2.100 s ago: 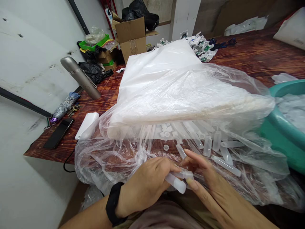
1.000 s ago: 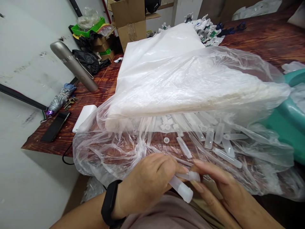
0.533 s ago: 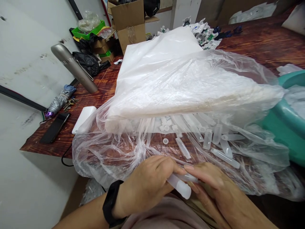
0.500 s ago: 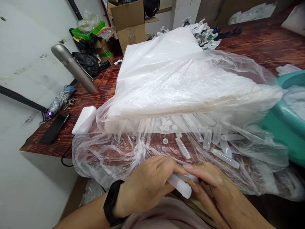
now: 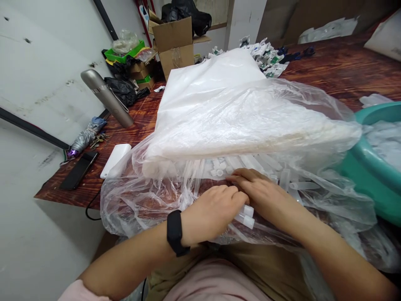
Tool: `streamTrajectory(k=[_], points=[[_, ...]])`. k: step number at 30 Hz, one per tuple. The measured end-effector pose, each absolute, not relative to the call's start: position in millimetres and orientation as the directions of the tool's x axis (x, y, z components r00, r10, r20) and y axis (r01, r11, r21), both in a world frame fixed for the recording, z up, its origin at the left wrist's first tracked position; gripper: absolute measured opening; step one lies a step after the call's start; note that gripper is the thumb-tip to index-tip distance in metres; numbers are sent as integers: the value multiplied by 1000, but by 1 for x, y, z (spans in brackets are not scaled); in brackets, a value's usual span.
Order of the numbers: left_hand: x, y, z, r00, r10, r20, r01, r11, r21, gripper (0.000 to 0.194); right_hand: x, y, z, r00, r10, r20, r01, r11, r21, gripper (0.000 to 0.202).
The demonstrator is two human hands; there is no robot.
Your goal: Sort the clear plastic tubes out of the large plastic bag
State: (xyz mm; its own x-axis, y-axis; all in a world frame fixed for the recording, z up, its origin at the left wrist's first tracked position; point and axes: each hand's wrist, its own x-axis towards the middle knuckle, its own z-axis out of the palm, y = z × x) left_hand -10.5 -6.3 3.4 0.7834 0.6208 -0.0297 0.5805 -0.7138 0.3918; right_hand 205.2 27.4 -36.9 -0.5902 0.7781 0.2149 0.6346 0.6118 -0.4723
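My left hand (image 5: 213,213), with a black band on its wrist, is closed around translucent plastic tubes (image 5: 246,219). Two white tube ends stick out past its fingers on the right side. Just beyond it, my right hand (image 5: 265,194) reaches in with fingers stretched toward the small white caps (image 5: 218,169); its thumb is hidden, and I cannot make out anything in it. Around and under that hand lie several loose tubes (image 5: 303,185), partly covered by a clear plastic bag (image 5: 125,205) spread over the table's front edge.
A large white plastic-wrapped bundle (image 5: 213,79) fills the middle of the wooden table (image 5: 332,62). To the right stands a green tub (image 5: 360,167) with whitish contents. At left are a phone (image 5: 78,170), a white box (image 5: 115,161), a grey flask (image 5: 106,98) and an umbrella (image 5: 87,136).
Both hands have moved forward from near my lap. My right hand has parted from the tubes and reached toward the caps; my left still holds tubes.
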Motion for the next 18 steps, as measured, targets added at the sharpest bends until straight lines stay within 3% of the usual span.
streamTrajectory(k=[3, 7, 10, 14, 18], points=[[-2, -1, 4, 775, 622, -116, 629, -740, 236, 23, 203, 32, -40, -571, 792, 217, 641, 594, -486, 41], [-5, -3, 2, 733, 675, -84, 675, -706, 213, 22, 209, 26, -38, -461, 842, 279, 643, 534, -549, 34], [-15, -9, 3, 691, 723, 0, 676, -645, 357, 22, 217, 15, -36, -320, 887, 334, 639, 462, -615, 27], [-29, -19, 5, 623, 778, 81, 528, -494, 691, 27, 223, -10, -33, -180, 936, 301, 591, 348, -727, 24], [-34, -28, 7, 563, 824, 63, 416, -349, 840, 22, 220, -35, -21, -273, 928, 253, 500, 362, -787, 25]])
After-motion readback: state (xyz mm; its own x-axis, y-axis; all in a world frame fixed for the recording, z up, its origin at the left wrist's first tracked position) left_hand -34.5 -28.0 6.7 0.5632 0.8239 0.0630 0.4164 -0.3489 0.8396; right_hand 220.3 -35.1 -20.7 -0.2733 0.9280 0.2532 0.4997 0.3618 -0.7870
